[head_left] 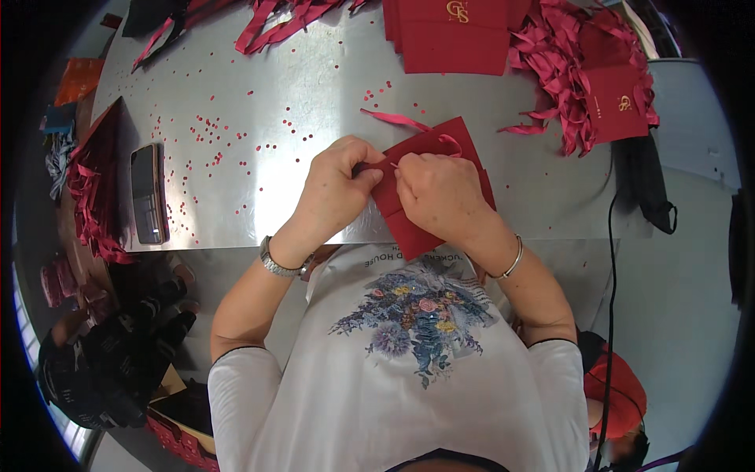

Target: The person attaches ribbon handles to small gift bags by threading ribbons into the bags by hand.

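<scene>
The left hand (342, 181) pinches the red bag (405, 226). The right hand (440, 193) curls upon it; its grip I cannot tell.

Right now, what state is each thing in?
Bare left hand: pinching the flat dark red rectangular piece at its left side.
Bare right hand: fingers curled over the piece.
Piece: held askew, overhanging the table edge.
Narrow red ribbon: one end loose.
Shiny grey metal table: strewn with round red dots.
Black rectangular phone: flat, screen dark.
Shiny red ribbon heap: tangled.
</scene>
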### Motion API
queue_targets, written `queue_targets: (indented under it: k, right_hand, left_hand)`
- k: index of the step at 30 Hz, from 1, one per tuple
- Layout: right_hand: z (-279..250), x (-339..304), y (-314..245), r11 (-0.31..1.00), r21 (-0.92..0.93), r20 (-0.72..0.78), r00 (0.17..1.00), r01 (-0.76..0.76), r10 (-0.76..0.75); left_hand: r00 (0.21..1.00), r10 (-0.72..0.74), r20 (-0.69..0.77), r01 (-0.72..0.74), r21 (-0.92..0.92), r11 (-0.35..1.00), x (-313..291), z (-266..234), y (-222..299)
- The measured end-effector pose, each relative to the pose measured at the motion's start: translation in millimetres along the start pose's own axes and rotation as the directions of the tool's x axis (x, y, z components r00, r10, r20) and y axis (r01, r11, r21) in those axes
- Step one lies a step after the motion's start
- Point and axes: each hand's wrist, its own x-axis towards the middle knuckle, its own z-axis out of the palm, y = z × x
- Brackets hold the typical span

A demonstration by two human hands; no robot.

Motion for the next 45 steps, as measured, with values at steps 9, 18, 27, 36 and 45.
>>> queue_targets:
  k: [9, 18, 27, 36, 45]
  right_hand:
    - [-14.3, 29.8, -8.0, 0.981, -0.165, 0.232, 0.971, 0.098, -0.058]
    - [-1.5, 1.7, -5.9, 1.000, 0.025, -0.061, 0.998, 0.015, -0.013]
    - [11.8, -28.1, -6.6, 0.990, -0.082, -0.161, 0.979, 0.112, -0.124]
    - [-15.3, -13.2, -0.5, 0.994, -0.072, -0.079, 0.993, 0.083, -0.089]
    - [-22.6, -33.6, 5.0, 0.966, -0.155, -0.196, 0.952, 0.207, -0.236]
  left_hand:
    - [0.971, 0.241, 0.000, -0.240, 0.095, 0.966, 14.6, -3.1, -4.8]
    - [0.963, 0.014, 0.270, -0.024, 0.033, 0.999, 23.7, -27.9, 11.2]
    - [0.760, 0.325, 0.562, -0.490, 0.166, 0.856, 38.3, -21.4, 16.9]
    - [0.775, 0.307, 0.552, -0.564, 0.385, 0.731, 44.1, -19.7, 17.9]
    - [0.793, 0.343, 0.503, -0.605, 0.581, 0.545, 25.6, -19.2, 30.6]
